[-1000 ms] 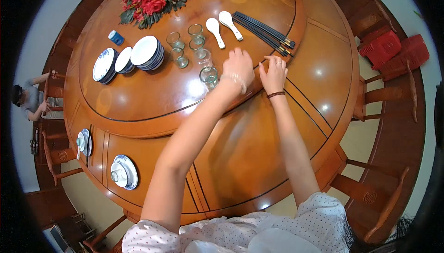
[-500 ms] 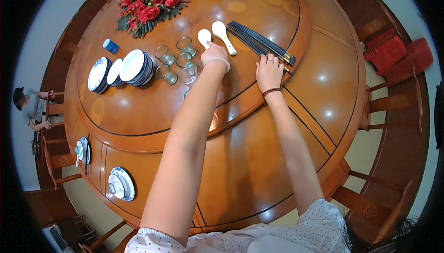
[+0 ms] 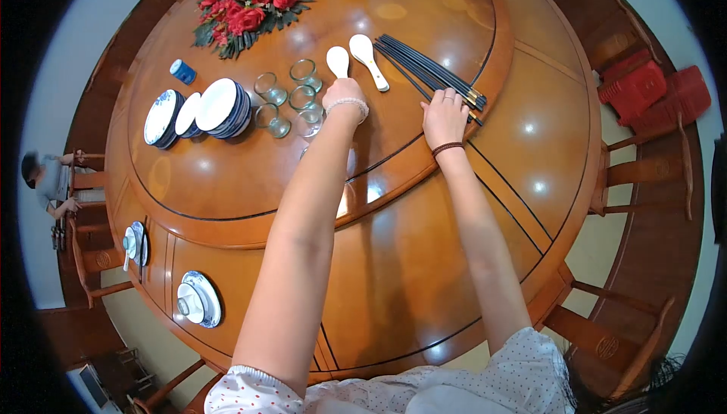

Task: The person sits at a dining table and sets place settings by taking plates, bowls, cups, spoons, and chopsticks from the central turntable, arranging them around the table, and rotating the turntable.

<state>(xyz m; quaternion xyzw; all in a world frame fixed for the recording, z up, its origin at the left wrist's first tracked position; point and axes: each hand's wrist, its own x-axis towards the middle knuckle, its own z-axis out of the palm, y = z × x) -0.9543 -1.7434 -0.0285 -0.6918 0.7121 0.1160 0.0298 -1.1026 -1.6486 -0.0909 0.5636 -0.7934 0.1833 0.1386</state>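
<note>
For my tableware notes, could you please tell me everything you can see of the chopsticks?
The chopsticks form a loose, slightly fanned bundle of slim, straight black sticks, with gold-coloured bands toward the near ends; their material and exact count are unclear. They lie on the raised round turntable, slanting down toward its right edge, to the right of the white spoons. The right hand is at their near ends, partly covering them and apparently touching.
</note>
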